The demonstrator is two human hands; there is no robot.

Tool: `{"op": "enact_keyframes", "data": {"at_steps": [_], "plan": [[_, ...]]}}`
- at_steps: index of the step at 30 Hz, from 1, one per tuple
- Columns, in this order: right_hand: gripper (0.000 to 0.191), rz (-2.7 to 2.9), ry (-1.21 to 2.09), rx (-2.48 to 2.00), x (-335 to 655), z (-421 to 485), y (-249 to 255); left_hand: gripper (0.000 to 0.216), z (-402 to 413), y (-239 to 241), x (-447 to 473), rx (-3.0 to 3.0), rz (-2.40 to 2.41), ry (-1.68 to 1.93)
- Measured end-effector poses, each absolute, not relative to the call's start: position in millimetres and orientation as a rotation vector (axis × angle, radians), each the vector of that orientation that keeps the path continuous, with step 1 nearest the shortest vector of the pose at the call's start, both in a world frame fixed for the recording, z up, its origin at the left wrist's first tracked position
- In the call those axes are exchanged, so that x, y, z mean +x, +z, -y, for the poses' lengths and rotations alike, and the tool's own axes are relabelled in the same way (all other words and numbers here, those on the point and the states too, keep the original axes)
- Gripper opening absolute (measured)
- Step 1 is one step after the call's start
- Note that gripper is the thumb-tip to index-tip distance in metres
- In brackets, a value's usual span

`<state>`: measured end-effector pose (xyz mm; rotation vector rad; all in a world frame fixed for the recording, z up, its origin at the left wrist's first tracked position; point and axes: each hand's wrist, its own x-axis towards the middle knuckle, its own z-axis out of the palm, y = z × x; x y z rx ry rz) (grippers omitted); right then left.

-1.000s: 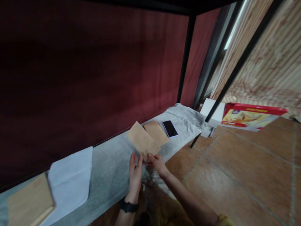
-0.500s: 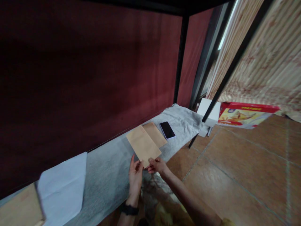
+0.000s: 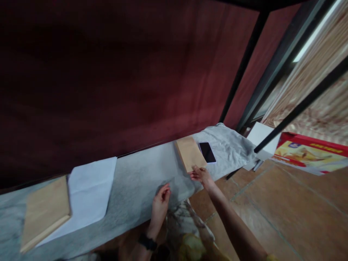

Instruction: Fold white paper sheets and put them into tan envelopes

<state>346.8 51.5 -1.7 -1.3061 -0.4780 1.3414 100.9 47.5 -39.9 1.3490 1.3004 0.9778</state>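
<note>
My right hand (image 3: 199,174) pinches the near edge of a brown paper envelope (image 3: 191,154), which lies over the spot where another envelope lay, on the grey cloth (image 3: 141,170). Just right of the envelope is a phone (image 3: 207,152) with a dark screen. My left hand (image 3: 162,197), a black band on its wrist, hovers over the cloth's near side. Its fingers are loosely curled together with nothing visible in them, apart from the envelope.
At the left, a thick stack of brown envelopes (image 3: 47,210) overlaps a white sheet (image 3: 91,190). A dark red panel (image 3: 122,90) rises behind the cloth. Black metal posts (image 3: 241,72) stand at the right, near a white box (image 3: 262,139) and a red and yellow carton (image 3: 310,154) on the tiled floor.
The held envelope has moved right, onto the other brown envelope beside the phone. My left hand has let go of it and come away. The view has turned left.
</note>
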Motion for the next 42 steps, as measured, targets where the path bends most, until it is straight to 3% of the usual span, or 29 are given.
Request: {"op": "enact_keyframes", "data": {"at_steps": [5, 26, 32, 36, 42], "plan": [[0.037, 0.481, 1.348, -1.374, 348, -56, -9, 0.032, -41, -38, 96, 1.481, -1.311, 0.973], [0.047, 0.586, 1.355, -1.572, 348, -49, -13, 0.028, 1, -39, 37, 1.442, -1.421, 1.092], [0.05, 0.726, 1.313, -1.635, 349, -41, -29, 0.032, -14, -23, -16, 1.753, -1.755, 1.187], [0.06, 0.962, 1.097, -1.666, 334, -33, -43, 0.043, -40, -11, -71, 1.874, -2.224, 1.003], [0.062, 1.489, 0.602, -1.819, 304, -24, -56, 0.051, -59, -15, -106, 1.807, -2.624, 0.318]]}}
